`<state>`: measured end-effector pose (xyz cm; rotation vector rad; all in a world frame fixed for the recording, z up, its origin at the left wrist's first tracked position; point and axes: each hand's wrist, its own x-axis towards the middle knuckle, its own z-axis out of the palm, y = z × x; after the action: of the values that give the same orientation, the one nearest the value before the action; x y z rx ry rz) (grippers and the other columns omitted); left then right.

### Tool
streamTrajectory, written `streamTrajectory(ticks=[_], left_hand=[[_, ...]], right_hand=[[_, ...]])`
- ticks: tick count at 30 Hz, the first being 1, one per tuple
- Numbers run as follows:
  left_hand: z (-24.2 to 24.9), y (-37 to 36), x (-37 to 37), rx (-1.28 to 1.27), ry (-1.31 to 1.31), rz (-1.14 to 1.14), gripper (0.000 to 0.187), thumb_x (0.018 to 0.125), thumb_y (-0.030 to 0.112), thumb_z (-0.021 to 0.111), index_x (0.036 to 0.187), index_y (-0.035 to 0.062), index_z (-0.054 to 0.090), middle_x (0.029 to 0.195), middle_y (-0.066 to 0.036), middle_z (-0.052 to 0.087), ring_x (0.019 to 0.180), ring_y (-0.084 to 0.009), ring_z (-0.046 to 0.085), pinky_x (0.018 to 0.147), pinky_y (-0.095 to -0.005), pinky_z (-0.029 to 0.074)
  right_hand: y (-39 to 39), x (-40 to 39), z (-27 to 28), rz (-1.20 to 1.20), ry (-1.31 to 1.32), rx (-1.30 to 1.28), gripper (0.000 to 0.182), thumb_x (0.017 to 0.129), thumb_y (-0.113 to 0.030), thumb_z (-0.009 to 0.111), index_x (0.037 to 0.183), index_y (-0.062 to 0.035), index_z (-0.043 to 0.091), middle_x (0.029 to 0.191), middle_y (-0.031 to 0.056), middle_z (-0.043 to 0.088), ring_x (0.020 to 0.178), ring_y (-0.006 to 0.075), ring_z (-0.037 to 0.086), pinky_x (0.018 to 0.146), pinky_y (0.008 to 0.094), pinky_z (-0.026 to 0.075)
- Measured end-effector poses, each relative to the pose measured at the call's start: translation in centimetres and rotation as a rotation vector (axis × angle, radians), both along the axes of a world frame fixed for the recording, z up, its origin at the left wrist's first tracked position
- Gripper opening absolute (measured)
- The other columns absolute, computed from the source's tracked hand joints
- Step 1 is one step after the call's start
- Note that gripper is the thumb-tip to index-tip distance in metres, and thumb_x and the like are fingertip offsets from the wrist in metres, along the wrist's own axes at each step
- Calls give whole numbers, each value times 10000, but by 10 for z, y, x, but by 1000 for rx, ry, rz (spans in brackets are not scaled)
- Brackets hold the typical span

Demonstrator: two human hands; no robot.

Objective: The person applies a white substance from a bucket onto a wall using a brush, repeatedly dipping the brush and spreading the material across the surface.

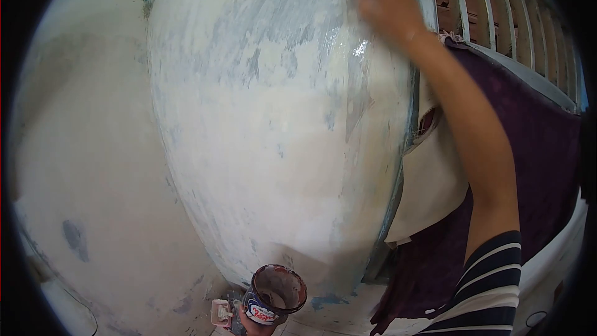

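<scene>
My right hand is raised at the top of the view, close to the upper right part of the patchy white and grey wall. It is smeared by motion, and what it holds, if anything, cannot be made out. Wet, shiny streaks show on the wall just below and left of it. At the bottom, my left hand is wrapped round a dark tub with a stained rim and a pale residue inside.
A small pale container is beside the tub, low down. To the right are a dark purple cloth, a cream sheet and slatted bars. Another wall meets the patchy one at a corner on the left.
</scene>
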<state>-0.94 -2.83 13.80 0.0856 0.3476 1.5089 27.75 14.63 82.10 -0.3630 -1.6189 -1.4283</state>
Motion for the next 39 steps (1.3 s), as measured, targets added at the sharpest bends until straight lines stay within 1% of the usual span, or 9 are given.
streamTrajectory(ticks=[7,12,18,21,23,27,31,33,39], left_hand=[[16,1,0,40,-68,-73,734,956,652,411,1448,122,534,1422,-157,590,1258,-379,570,996,-569,519],[3,-1,-3,31,37,-23,689,978,609,407,1442,116,539,1417,-163,589,1262,-375,563,1011,-562,509],[1,-4,-1,-12,-29,9,668,997,573,386,1473,121,512,1467,-152,554,1333,-368,510,1118,-573,418],[-10,0,0,191,-39,-65,702,996,590,384,1524,133,452,1522,-150,506,1369,-359,485,1130,-569,418],[-1,-2,12,-45,5,-18,975,849,854,164,1545,223,425,1504,-134,499,1266,-448,510,776,-627,449],[-70,15,-10,43,-100,-89,989,843,856,251,1574,204,390,1555,-163,448,1367,-454,454,959,-673,450],[-72,17,-8,73,-213,-110,985,843,851,279,1579,205,382,1574,-164,428,1389,-456,439,1021,-685,425],[-77,16,-7,132,67,-107,977,847,845,286,1581,207,382,1584,-162,421,1403,-457,430,1045,-692,408],[-69,17,-12,44,-206,-106,961,851,839,286,1574,215,393,1576,-153,428,1378,-459,450,1023,-696,410]], right_hand=[[-38,-52,-210,-53,-574,-623,180,978,-195,560,1112,-138,666,1075,79,703,860,261,724,795,400,601],[-9,-18,-105,149,-51,-1099,344,983,-282,656,1237,-51,668,1076,134,724,976,200,696,909,321,544],[-38,44,12,705,338,-199,164,937,-123,691,966,31,643,882,172,697,813,281,686,742,367,532],[-33,46,-39,58,88,-173,167,953,-190,651,1072,-90,711,1029,106,718,895,195,693,810,347,560],[-23,26,-124,-195,-272,-148,200,937,-124,592,1092,-150,717,1019,85,703,956,205,683,822,370,557],[-54,1,-245,-128,-608,-633,215,942,-158,593,1116,-118,715,1060,71,704,913,249,701,816,402,574],[-17,30,-182,-63,-401,-382,261,980,-125,527,1154,-62,710,1143,161,735,998,279,723,816,378,585],[-51,34,-103,149,204,-832,193,961,-142,651,1101,-32,727,1014,91,747,926,174,707,855,321,554],[-49,49,-12,239,65,-138,153,935,-99,684,973,43,641,892,171,702,833,287,693,763,364,537]])
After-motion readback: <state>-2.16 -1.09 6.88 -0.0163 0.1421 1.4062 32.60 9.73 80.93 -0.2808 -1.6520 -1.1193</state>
